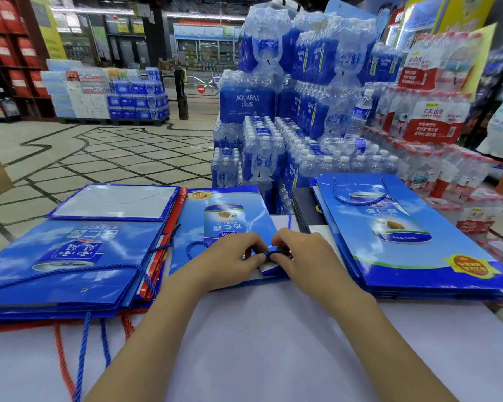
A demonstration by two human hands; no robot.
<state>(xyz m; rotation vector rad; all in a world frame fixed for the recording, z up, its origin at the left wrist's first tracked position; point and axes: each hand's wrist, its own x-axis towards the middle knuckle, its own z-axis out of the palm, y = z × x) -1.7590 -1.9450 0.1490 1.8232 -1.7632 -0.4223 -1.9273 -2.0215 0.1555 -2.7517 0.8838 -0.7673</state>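
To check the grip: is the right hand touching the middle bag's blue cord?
Touching. The head view shows the right hand pinching the blue cord between its fingers.

My two bare forearms reach forward from the lower edge of view and converge toward the middle. My left hand (233,256) lies knuckles up, its fingers (254,258) curled, thumb and forefinger pinching a blue cord (269,253). My right hand (302,250) meets it from the other side, fingertips almost touching the left's, curled and pinching the same cord.
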